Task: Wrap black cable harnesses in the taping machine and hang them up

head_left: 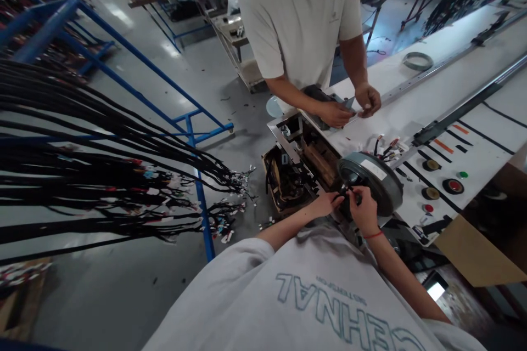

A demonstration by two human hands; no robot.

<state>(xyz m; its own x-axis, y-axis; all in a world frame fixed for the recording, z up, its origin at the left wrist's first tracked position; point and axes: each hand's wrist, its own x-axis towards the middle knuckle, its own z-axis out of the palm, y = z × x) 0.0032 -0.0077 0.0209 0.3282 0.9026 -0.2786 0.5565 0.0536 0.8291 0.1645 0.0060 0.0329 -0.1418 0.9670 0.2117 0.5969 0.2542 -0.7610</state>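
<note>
Hands of the wearer meet at the near edge of a long white surface [415, 104], working on a thin black wire [345, 193] beside a grey tape roll [373, 181]. Left hand [325, 204] has its fingers drawn together, pinching the wire's end. Right hand [364, 209] is closed on the same wire from the other side, thumb and fingers pressed to it; a red band [374, 235] circles that wrist. The two hands are just beside each other, nearly touching. The grey tape roll stands on edge at the surface's near corner, directly behind the right hand, with a white label on its rim.

A cluster of small connectors [389, 148] with short wires lies just beyond the roll. Dark tape rolls [453, 186] and coloured marks sit on the surface to the right. Below the surface's end, an open box [288, 181] holds dark parts. A co-worker in a white shirt [300, 16] stands at the far side, both hands [349, 107] together over a dark object [319, 96] on the surface. Bundles of black cable harness [102, 164] hang from a blue rack [193, 126] at left, their tagged ends well apart from the hands. Brown cardboard [477, 252] lies at lower right.
</note>
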